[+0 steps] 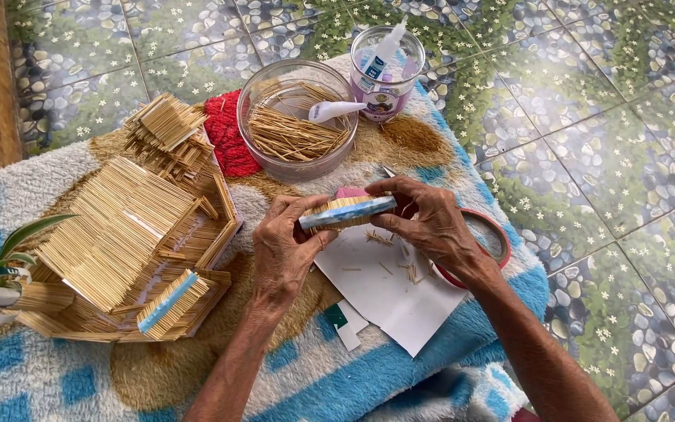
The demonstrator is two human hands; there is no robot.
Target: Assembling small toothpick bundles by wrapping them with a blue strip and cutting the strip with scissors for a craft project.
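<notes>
We pinch a small stick-covered panel [348,212] between both hands: our left hand [284,250] grips its left end with thumb and curled fingers, and our right hand [431,223] closes over its right end and top edge. The panel sits level just above a white sheet of paper [388,293], which carries a few loose sticks. At three o'clock from the right hand, partly under the wrist, lies a red-rimmed ring [494,234]. At twelve o'clock stands a clear round bowl [300,117] holding thin sticks and a small white glue bottle [336,109]; just right of it is a clear jar [385,74] with another bottle inside. At nine o'clock from the left hand sits a house model made of sticks [130,234], with green leaves [17,242] at its far left. Everything rests on a blue, white and brown blanket [56,383] spread over a pebble-patterned tile floor [603,117].
</notes>
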